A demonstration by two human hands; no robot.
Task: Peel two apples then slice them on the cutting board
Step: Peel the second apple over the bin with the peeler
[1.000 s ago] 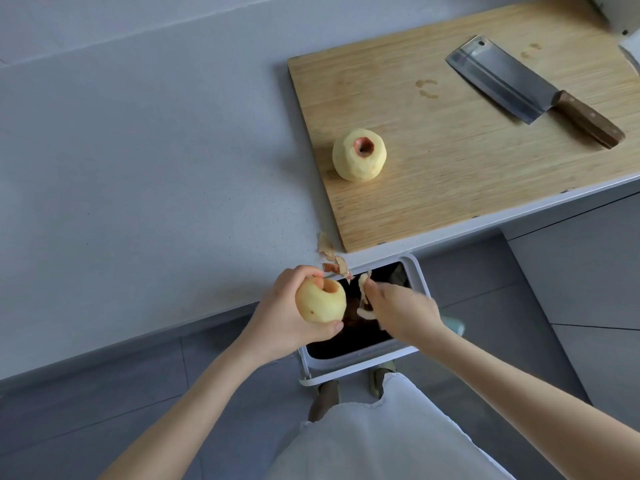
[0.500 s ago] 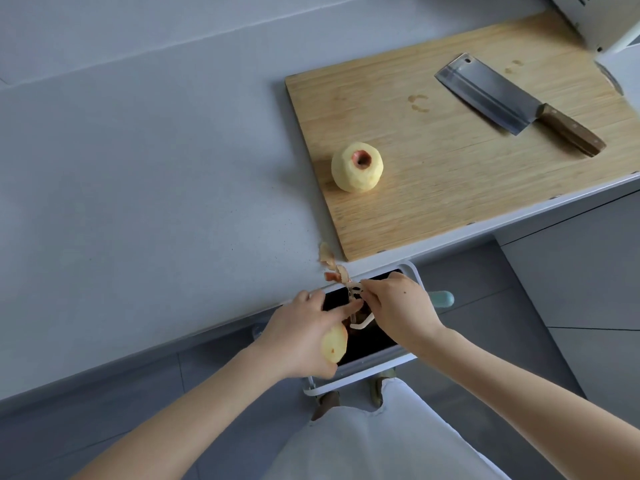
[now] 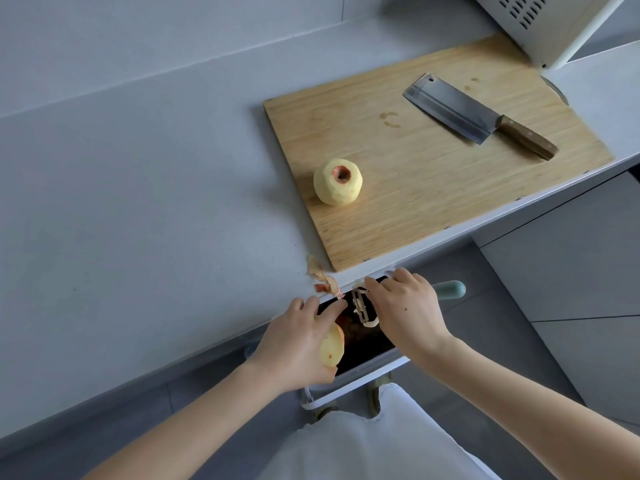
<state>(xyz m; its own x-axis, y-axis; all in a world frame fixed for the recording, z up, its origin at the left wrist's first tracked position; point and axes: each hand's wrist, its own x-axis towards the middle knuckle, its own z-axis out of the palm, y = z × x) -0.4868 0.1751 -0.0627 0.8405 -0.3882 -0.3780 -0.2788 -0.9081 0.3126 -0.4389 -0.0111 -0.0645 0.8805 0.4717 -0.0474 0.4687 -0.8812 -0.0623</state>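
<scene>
The left hand [image 3: 294, 344] has its fingers [image 3: 311, 370] curled round a nearly bare apple [image 3: 331, 346], with the forefinger stretched toward the peeler [image 3: 360, 304], possibly touching its blade. The right hand [image 3: 405, 310] has its fingers [image 3: 375, 285] clenched on the peeler. A bin [image 3: 363, 374] stands under both. Just beyond the fingertips, peel scraps [image 3: 322, 275] lie on the bench [image 3: 138, 202]. Farther out, a peeled apple [image 3: 337, 181] and a cleaver [image 3: 450, 107] rest on the cutting board [image 3: 433, 188].

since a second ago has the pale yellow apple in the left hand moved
Yes: the apple drew back from the grey counter edge, alongside the white bin.

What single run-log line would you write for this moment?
stage: peeling | left hand: holds second apple over bin | right hand: grips peeler | cutting board: first apple peeled, cleaver lying idle
</scene>
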